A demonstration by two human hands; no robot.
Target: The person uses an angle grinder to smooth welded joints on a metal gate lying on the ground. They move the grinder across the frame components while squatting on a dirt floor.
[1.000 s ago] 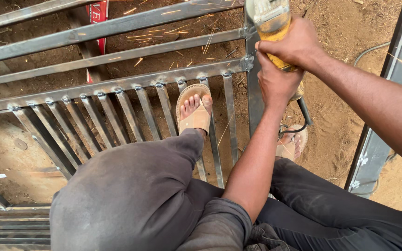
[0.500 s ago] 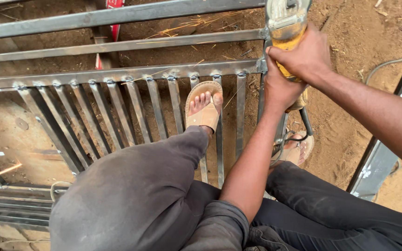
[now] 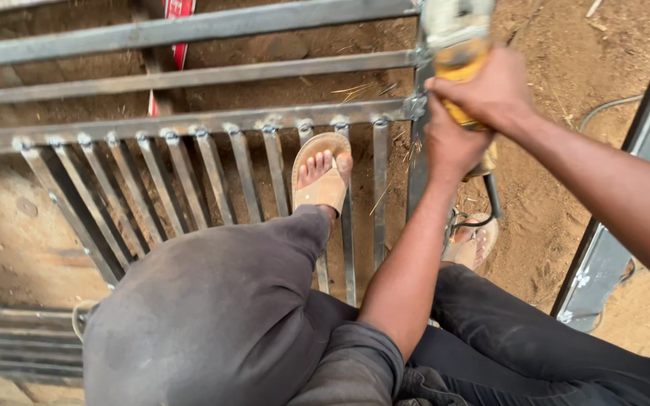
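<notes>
I hold a yellow and grey angle grinder (image 3: 457,45) with both hands at the upper right. My right hand (image 3: 490,90) grips its yellow body from above. My left hand (image 3: 449,146) grips it just below. The tool's head sits against the right end of a grey steel gate (image 3: 189,120) lying flat on the dirt. A few sparks fly near the gate's upright bar (image 3: 417,165). My left foot in a tan sandal (image 3: 321,177) rests between the gate's bars. My right sandalled foot (image 3: 472,240) is beside the gate's edge.
A grey metal frame (image 3: 626,195) lies along the right edge on sandy ground. A cable (image 3: 603,109) curves over the dirt near it. A red strip (image 3: 177,11) shows under the gate at the top. More steel bars (image 3: 16,338) lie at the lower left.
The view has shifted, so the gate and my foot now sit further right and lower. Both hands keep their grip on the grinder. Sparks now show by the upright bar.
</notes>
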